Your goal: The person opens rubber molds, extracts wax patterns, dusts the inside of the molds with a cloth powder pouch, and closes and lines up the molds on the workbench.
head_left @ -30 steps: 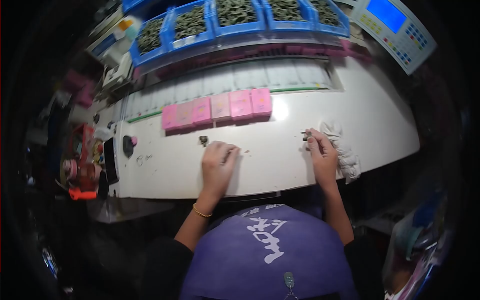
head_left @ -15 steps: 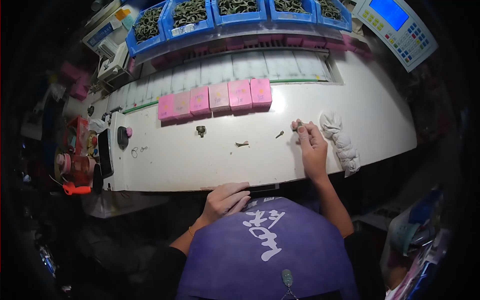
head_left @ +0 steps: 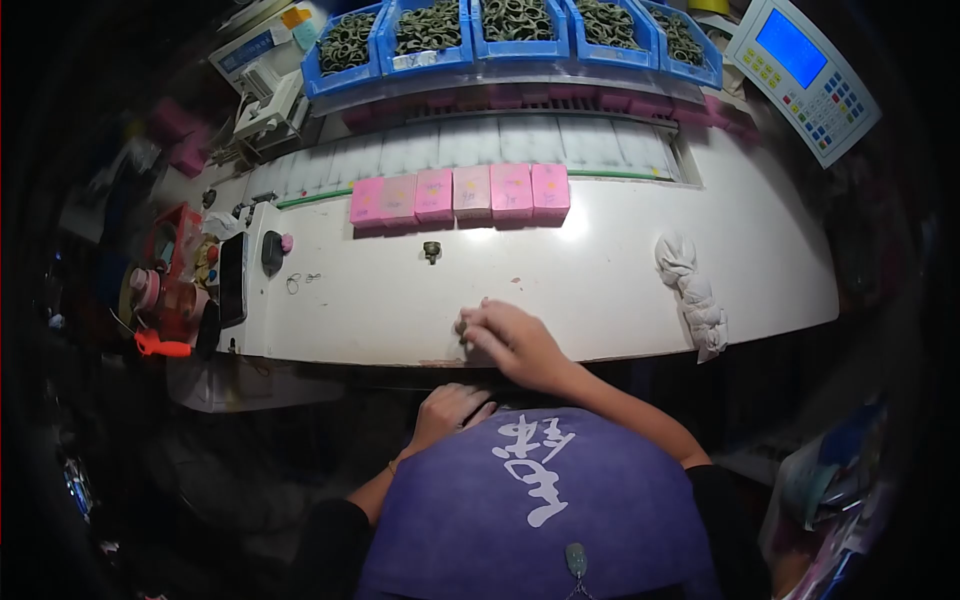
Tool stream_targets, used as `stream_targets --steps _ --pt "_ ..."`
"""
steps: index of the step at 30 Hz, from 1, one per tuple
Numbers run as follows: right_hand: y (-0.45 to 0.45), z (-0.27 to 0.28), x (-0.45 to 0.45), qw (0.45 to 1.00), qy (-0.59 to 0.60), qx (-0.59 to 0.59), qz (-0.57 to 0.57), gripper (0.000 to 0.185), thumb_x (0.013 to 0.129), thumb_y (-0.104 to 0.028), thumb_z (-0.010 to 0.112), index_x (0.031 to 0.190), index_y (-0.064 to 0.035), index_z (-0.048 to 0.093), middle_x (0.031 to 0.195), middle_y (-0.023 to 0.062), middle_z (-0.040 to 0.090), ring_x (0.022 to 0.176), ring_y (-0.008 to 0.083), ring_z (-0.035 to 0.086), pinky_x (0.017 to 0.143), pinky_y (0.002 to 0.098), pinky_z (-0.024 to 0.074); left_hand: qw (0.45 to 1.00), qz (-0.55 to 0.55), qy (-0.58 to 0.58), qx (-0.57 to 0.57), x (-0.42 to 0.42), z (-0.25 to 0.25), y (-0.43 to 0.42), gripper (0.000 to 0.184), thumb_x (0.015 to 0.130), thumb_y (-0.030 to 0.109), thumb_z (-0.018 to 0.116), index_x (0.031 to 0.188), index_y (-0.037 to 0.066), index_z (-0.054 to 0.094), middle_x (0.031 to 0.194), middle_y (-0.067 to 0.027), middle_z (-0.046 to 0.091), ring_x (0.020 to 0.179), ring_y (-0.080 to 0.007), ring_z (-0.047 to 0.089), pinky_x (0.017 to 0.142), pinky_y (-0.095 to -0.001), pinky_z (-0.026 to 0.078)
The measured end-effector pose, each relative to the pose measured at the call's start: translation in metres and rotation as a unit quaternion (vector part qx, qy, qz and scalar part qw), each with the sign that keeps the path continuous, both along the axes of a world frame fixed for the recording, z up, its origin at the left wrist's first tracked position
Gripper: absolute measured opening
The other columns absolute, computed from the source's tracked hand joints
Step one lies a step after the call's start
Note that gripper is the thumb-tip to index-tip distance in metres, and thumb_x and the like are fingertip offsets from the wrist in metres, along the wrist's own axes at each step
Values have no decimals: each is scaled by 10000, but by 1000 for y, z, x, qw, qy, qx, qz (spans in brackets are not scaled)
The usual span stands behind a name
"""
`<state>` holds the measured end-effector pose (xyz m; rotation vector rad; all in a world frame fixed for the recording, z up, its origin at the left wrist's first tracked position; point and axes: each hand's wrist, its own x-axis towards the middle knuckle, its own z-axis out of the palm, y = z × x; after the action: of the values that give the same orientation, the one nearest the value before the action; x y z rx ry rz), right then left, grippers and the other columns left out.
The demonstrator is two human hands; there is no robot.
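Observation:
My right hand is closed just above the table's front edge, with small dark metal pieces pinched at its fingertips. How many it holds is hidden by the fingers. Below the edge, close to the apron, my left hand lies with loosely bent fingers; I see nothing in it, though part of it is in shadow. A dark metal piece with a rounded head sits on the white table. Small reddish flecks lie beyond my right hand.
Pink blocks stand in a row toward the back. Blue bins of dark metal rings sit above them. At right are a twisted white cloth and a keypad device with a screen. A phone and red basket are left.
My right hand has moved left and toward me from beside the cloth. Two small metal pieces have gone from the middle of the table. My left hand stays low near the edge.

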<state>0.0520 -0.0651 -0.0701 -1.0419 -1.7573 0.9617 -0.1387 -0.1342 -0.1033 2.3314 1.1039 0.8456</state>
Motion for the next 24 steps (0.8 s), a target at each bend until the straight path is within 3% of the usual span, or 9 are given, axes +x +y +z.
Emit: stream_targets --steps 5,7,9,11,14,16,21,23,24 --pt "-27 6 4 993 -43 3 112 152 966 -191 636 1002 -45 653 1029 136 676 978 336 638 851 422 504 995 -60 -55 -61 -22 1 -6 159 841 165 745 904 20 738 889 -114 723 806 -288 690 742 -397 559" --pt "-40 -10 7 992 -42 56 106 157 959 -193 655 1021 -51 672 1087 129 705 1049 332 651 925 413 508 994 -51 -74 -56 -25 19 -4 99 834 115 745 869 22 740 853 -115 730 768 -266 709 702 -369 562" --pt "-49 -19 12 985 -4 55 163 174 951 -205 679 1034 -52 688 1101 121 723 1103 330 652 995 419 491 983 -5 -108 -149 -36 37 3 19 826 50 738 822 32 740 773 -106 718 670 -249 698 628 -341 547" --pt "-54 -8 18 984 -17 89 154 164 935 -178 705 1031 -45 693 1051 126 728 1047 325 677 958 407 518 985 80 -144 -47 -38 41 29 56 834 25 734 779 37 732 690 -92 687 590 -184 660 560 -314 506" --pt "-54 0 23 993 51 12 105 115 909 -99 728 993 -30 691 992 133 723 910 297 702 789 355 559 967 238 -87 -24 -27 61 82 182 875 89 764 1042 23 738 781 -60 649 630 -134 583 590 -278 478" --pt "-52 5 27 997 61 -3 46 107 908 -82 723 984 -15 688 940 129 707 852 283 683 762 350 541 966 240 -89 -6 -21 59 122 298 877 123 776 1151 25 710 873 -65 632 647 -141 569 606 -285 483" --pt "-49 -4 53 980 140 -126 -71 107 972 -64 664 1040 16 681 1003 100 712 878 157 680 781 279 539 978 193 -76 10 -5 53 165 269 852 74 782 1114 39 730 947 -52 621 644 -91 512 596 -255 446" --pt "-44 2 62 963 197 -149 -107 144 1001 -73 633 1096 29 666 1075 97 718 926 138 677 823 275 554 979 166 -98 -67 -3 42 170 232 854 80 785 1075 30 738 1005 -47 628 670 -89 535 631 -238 468" --pt "-41 2 67 958 212 -154 -112 181 1015 -91 620 1151 23 654 1134 103 716 965 146 678 857 291 566 975 164 -114 -97 -3 37 171 235 868 118 784 1082 29 738 1044 -58 640 722 -134 607 679 -268 516"
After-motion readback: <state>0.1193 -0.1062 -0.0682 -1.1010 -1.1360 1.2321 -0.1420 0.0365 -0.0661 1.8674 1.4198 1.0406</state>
